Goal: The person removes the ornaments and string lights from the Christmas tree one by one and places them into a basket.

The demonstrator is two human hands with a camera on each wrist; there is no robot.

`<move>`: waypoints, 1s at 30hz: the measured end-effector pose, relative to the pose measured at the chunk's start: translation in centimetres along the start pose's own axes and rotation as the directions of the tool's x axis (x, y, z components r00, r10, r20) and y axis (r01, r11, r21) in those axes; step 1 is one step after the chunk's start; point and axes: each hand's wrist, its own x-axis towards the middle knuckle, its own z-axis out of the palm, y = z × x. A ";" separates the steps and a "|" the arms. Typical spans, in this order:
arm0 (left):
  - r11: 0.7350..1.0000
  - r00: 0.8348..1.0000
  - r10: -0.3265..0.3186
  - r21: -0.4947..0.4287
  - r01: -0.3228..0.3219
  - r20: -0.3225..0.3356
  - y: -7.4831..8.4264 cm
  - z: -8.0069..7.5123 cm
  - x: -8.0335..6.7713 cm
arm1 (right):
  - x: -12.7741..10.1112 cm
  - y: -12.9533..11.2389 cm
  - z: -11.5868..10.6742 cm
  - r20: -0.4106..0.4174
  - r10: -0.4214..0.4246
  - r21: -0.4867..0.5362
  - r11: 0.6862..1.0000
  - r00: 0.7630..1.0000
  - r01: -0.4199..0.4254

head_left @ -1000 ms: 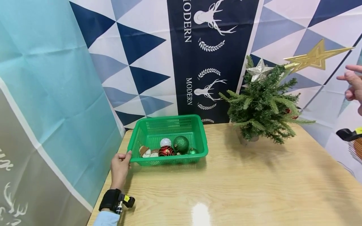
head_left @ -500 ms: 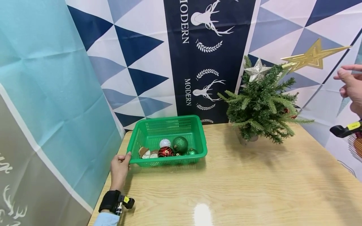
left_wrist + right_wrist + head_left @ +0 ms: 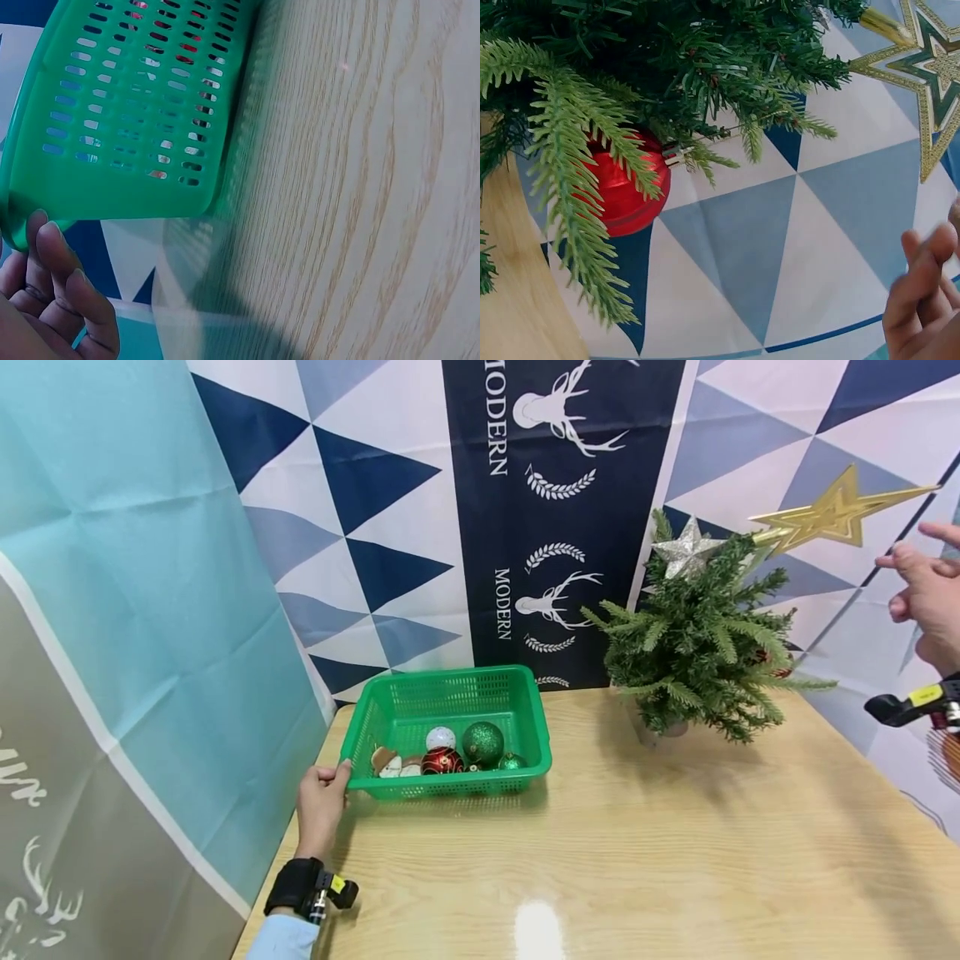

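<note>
Patterned cloth (image 3: 375, 527) printed with triangles and deer heads backs a pale wood-grained table (image 3: 637, 860). Green plastic basket (image 3: 450, 787), perforated, stands at the table's back left. The left hand (image 3: 320, 802) grips its near left corner, the thumb at the rim and the fingers bent below; the left wrist view shows the fingertips against the corner. Contents, gathered toward the near side: a white ball (image 3: 440, 739), a red ball (image 3: 442, 762) with gold lines, a large glittered green ball (image 3: 483, 742), a smaller green ball (image 3: 512, 762) and brown-and-white ornaments (image 3: 390, 766) at the left.

To the right of the basket, well apart from it, stands a small artificial tree (image 3: 697, 635). A silver star (image 3: 687, 550) sits near its top; a gold star (image 3: 836, 517) projects from the top, tilted rightward. In the right wrist view, a shiny red bauble (image 3: 630, 195) shows among the branches. The right hand (image 3: 933, 602) is raised beside the gold star, apart from it, fingers partly bent, with nothing visible in its grasp. Outermost: a black wrist strap (image 3: 292, 887) and pale blue sleeve (image 3: 285, 937) on the left arm.
</note>
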 end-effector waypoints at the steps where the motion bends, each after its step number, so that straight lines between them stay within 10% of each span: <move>1: 1.000 1.000 -0.001 -0.003 0.001 0.004 0.1 0.0 0.0 | 0.1 -0.1 0.1 0.016 -0.001 -0.014 1.000 1.000 0.001; 7: 1.000 1.000 -0.019 -0.003 0.020 0.007 0.0 -0.1 -0.2 | 0.2 -0.9 0.7 0.091 0.033 -0.147 0.989 0.995 -0.019; 17: 1.000 1.000 -0.004 0.015 0.004 0.001 0.2 0.0 0.0 | 0.1 -1.6 1.7 -0.097 0.067 -0.214 0.973 0.993 -0.086; 23: 1.000 1.000 0.003 0.018 -0.003 0.008 0.1 -0.1 0.0 | 0.4 -1.8 1.8 -0.045 0.097 -0.380 0.919 0.994 -0.107; 30: 1.000 1.000 0.001 0.017 -0.001 0.001 0.1 0.0 0.1 | 0.4 -1.7 2.4 -0.012 0.050 -0.238 0.970 0.999 -0.051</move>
